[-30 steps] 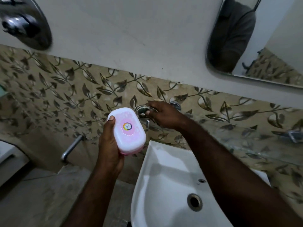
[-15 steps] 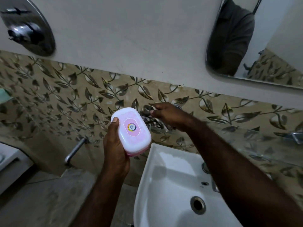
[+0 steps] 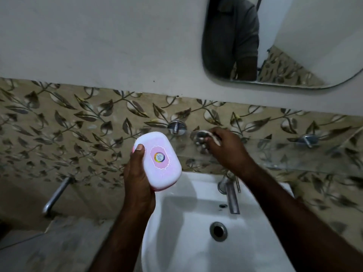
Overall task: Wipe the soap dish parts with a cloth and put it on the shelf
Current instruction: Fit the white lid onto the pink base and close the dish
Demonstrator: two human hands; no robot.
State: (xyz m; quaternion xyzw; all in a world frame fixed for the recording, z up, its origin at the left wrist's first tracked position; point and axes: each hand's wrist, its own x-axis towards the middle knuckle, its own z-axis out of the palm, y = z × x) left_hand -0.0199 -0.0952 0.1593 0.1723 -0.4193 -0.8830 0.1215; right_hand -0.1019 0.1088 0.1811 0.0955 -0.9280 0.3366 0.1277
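My left hand (image 3: 137, 181) grips a closed pink and white soap dish (image 3: 159, 160) with a round sticker on its lid, held up in front of the tiled wall above the sink's left side. My right hand (image 3: 227, 150) reaches to the left end of the glass shelf (image 3: 294, 154) on the wall. Its curled fingers pinch a small whitish cloth (image 3: 214, 138) beside a shiny metal fitting (image 3: 201, 135). Most of the cloth is hidden in the hand.
A white sink (image 3: 196, 248) with a chrome tap (image 3: 231, 199) lies below my arms. Chrome shelf brackets (image 3: 176, 127) stick out of the leaf-patterned tiles. A mirror (image 3: 284, 46) hangs at upper right, and a metal spout (image 3: 57, 195) juts out at lower left.
My right hand has shifted to the right, away from the left bracket and over the shelf's end. The soap dish stays in my left hand, tilted much as before.
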